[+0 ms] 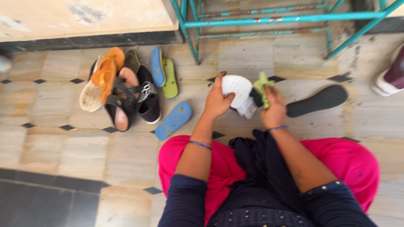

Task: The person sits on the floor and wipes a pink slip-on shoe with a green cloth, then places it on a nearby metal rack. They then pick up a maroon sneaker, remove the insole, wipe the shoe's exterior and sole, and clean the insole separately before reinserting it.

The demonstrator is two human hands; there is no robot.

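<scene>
Head view: left hand [217, 100] grasping white rubber-soled shoe [238, 91], right hand [274, 110] clenched on green brush [263, 89], both arms outstretched over tiled floor [63, 143].

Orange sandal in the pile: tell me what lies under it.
The orange sandal rests on a pale woven-soled sandal and overlaps a black strappy sandal. What the orange one covers stays hidden.

Home entryway: tiled floor [63, 143], scattered footwear [126, 90]

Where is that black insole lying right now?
The black insole lies flat on the tiled floor, right of the right hand, below the teal metal frame.
</scene>
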